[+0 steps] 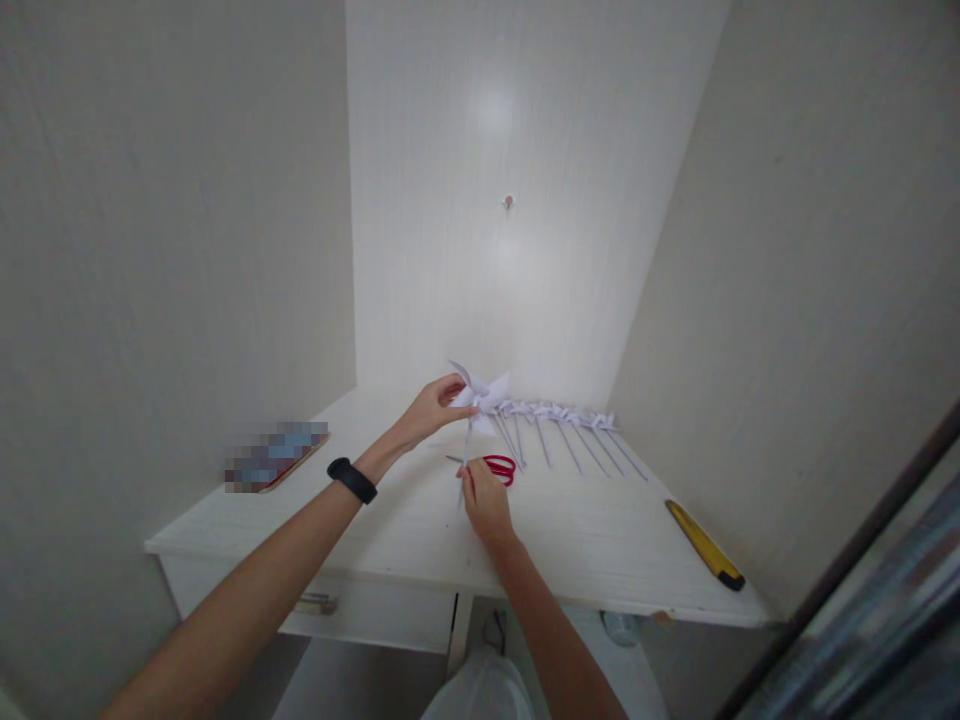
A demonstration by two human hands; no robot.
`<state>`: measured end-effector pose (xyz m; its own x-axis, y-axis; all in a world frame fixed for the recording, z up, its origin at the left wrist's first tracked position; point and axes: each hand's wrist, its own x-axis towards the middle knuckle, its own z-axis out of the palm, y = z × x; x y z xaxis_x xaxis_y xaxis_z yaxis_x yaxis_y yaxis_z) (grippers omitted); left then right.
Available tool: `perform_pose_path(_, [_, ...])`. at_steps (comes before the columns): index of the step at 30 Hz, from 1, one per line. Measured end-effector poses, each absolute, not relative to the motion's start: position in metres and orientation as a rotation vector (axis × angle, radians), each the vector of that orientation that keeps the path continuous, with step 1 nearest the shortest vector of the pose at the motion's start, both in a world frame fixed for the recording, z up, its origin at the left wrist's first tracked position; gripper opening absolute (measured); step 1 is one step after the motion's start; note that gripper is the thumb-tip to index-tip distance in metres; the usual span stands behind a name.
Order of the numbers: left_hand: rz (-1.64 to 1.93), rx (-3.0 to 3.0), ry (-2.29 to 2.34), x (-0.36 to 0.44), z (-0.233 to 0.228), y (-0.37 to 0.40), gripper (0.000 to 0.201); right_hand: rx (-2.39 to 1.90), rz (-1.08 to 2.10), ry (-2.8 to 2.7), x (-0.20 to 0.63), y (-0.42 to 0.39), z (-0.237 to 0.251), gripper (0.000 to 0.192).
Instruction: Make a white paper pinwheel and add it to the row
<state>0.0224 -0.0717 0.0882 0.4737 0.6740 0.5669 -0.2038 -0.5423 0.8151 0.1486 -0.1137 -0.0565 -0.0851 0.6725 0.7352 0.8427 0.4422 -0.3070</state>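
My left hand (433,405) pinches the white paper head of a pinwheel (484,397) raised just above the white desk (600,560). A black band sits on that wrist. My right hand (484,500) grips the lower end of the pinwheel's thin stick, close to the desk top. Red-handled scissors (499,467) lie on the desk just behind my right hand.
Several finished white pinwheels (570,425) lie in a row at the back of the desk. A yellow and black utility knife (705,545) rests near the right edge. A flat blurred item (277,455) lies at the left. Walls close in on three sides; a drawer handle (315,603) shows below.
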Motion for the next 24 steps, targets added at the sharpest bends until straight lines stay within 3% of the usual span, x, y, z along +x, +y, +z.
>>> perform_pose_path(24, [1.341,1.684,0.482,0.026,0.076,-0.086,0.031,-1.314,-0.354,-1.882,0.148,-0.120,-0.053,0.024])
